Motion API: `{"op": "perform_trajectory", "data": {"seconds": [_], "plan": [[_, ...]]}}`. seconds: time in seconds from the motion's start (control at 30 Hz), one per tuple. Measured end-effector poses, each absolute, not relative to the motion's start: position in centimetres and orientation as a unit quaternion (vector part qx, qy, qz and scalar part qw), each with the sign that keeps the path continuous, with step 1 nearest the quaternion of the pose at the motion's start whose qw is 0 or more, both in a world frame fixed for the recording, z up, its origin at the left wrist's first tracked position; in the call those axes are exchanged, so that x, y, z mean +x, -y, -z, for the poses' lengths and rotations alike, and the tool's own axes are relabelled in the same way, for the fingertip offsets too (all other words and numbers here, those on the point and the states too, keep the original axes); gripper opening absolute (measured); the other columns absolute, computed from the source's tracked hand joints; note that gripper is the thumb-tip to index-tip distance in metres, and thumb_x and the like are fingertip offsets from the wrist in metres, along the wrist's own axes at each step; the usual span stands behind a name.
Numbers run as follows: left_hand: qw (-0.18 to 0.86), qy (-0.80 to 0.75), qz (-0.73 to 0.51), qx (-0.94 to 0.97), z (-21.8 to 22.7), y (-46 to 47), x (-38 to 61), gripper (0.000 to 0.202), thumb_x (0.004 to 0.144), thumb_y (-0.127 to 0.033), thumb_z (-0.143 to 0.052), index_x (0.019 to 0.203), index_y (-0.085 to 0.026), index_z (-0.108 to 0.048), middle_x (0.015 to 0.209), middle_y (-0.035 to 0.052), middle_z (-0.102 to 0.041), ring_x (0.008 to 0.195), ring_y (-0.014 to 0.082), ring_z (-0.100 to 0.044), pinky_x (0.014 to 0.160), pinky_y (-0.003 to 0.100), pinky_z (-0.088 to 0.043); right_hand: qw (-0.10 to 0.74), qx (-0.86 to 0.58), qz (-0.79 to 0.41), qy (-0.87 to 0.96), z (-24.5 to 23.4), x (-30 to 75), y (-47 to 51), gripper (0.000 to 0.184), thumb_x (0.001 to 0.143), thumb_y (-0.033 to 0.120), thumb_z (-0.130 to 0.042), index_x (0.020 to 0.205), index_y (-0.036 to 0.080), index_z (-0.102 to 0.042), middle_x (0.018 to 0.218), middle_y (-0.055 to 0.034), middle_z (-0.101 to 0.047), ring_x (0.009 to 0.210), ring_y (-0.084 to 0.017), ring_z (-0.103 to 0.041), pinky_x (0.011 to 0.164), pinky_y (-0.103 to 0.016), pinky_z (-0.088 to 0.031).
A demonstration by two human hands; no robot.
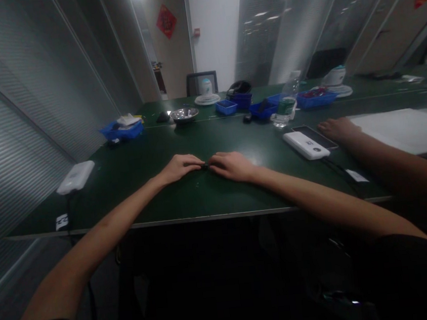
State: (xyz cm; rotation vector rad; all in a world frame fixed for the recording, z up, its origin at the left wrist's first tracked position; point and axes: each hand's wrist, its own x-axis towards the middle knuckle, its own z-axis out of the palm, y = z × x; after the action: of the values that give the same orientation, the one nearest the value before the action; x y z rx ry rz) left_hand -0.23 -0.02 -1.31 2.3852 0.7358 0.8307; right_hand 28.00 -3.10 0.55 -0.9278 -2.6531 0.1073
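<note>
Both hands meet over the middle of the green table, near its front edge. A small black piece shows between the fingertips; it is too small and dark to name. My left hand pinches its left side with thumb and fingers. From the right, my right hand reaches it with curled fingers pressed together. Part of the piece is hidden by the fingertips. A few tiny specks lie on the tabletop just in front of the hands.
A white power bank with a cable and a dark phone lie at right, by another person's arm and white paper. Further back stand a bottle, metal bowl and blue trays. Another white device lies left.
</note>
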Motion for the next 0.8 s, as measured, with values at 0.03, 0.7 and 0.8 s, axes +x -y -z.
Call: {"op": "perform_trajectory", "data": {"seconds": [0.03,0.7,0.8], "plan": [[0.255,-0.27,-0.304,0.877,1.3,0.1,-0.2,0.026,0.098,-0.034,-0.071,0.119,-0.024,-0.082,0.117,0.0095,-0.078,0.109,0.0246,-0.071,0.1,0.04,-0.053,0.163,-0.323,-0.039,0.931,-0.5,28.0,3.1,0.034,0.109,0.039,-0.047,0.131,0.021,-0.065,0.121,-0.0091,-0.07,0.095,-0.02,-0.066,0.078,-0.029,-0.043],[0.192,-0.341,-0.239,0.889,0.7,-0.7,-2.2,0.034,0.101,-0.043,-0.06,0.12,-0.024,-0.08,0.117,0.0086,-0.067,0.104,0.0231,-0.066,0.092,0.034,-0.053,0.151,-0.38,-0.034,0.912,-0.8,27.6,3.2,0.032,0.107,0.039,-0.049,0.126,0.021,-0.068,0.119,-0.0098,-0.073,0.097,-0.022,-0.068,0.081,-0.03,-0.045],[0.18,-0.388,-0.245,0.87,0.9,-1.8,-4.1,0.036,0.099,-0.045,-0.06,0.119,-0.024,-0.08,0.12,0.0088,-0.068,0.101,0.0235,-0.066,0.088,0.036,-0.054,0.151,-0.379,-0.041,0.912,-0.8,27.6,3.2,0.033,0.107,0.04,-0.049,0.126,0.02,-0.068,0.119,-0.0096,-0.073,0.096,-0.022,-0.068,0.079,-0.03,-0.046]]}}
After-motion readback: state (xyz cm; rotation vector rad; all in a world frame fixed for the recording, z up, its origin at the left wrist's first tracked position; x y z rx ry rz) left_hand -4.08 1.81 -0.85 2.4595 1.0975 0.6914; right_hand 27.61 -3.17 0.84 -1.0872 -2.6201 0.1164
